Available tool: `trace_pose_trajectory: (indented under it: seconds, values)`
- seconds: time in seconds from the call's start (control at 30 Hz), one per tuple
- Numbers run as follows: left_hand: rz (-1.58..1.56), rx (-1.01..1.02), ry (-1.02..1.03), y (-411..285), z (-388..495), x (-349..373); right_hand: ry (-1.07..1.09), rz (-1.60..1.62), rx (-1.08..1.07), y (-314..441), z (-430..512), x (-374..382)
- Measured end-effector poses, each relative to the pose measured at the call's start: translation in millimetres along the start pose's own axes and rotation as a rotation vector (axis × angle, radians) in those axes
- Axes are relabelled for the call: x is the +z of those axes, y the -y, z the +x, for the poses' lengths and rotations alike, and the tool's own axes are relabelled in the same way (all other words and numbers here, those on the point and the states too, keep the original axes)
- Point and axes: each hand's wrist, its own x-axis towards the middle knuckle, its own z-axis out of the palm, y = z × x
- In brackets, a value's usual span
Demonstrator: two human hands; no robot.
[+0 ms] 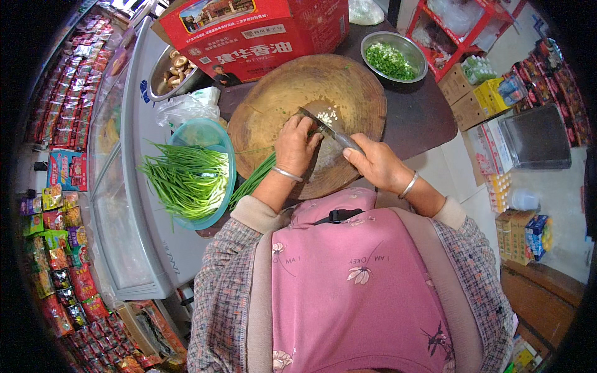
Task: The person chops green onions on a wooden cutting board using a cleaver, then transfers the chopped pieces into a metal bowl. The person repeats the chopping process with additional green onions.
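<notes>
My left hand [297,145] holds down a bunch of green onions [259,175] on a round wooden chopping block [270,93]. Their green ends trail out under my wrist towards the block's near left edge. My right hand [375,161] grips the handle of a kitchen knife [343,139], its blade beside my left fingertips. Chopped white pieces [328,116] lie just beyond the blade. Left of the block, a teal plastic basin [229,154] holds more long green onions [186,179]. At the far right of the block stands a metal bowl [422,58] of chopped green onion [389,61].
A red cardboard box [298,32] stands behind the block. Beside it, a metal bowl [156,91] holds mushrooms [178,67], near a plastic bag [189,112]. A chest freezer [154,261] runs along the left. Cartons [459,84] and a red rack [443,51] stand right.
</notes>
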Motion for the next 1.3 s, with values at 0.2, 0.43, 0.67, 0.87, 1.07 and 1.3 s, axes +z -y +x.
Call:
trace_pose_trajectory:
  seconds: [0.2,0.43,0.67,0.87,1.07,1.3]
  values:
    - [-0.025,-0.045,0.073,7.7,-8.5,-19.1,-0.007,0.012,-0.033,-0.9,-1.0,1.3]
    - [-0.040,0.070,-0.004,17.0,-20.0,-4.2,-0.002,0.041,-0.021,3.3,-0.5,0.5]
    - [-0.017,0.061,0.038,14.9,-20.3,-3.4,-0.036,-0.032,-0.022,10.5,-5.9,1.9]
    - [-0.018,0.029,0.045,13.3,-18.8,-3.3,-0.078,-0.156,-0.083,20.3,-22.1,3.8]
    - [-0.066,0.015,0.054,16.6,-17.8,-1.5,-0.058,-0.194,-0.135,21.1,-28.5,6.9]
    - [-0.078,0.116,-0.073,15.4,-13.2,1.7,-0.054,-0.205,-0.143,20.7,-30.8,9.3]
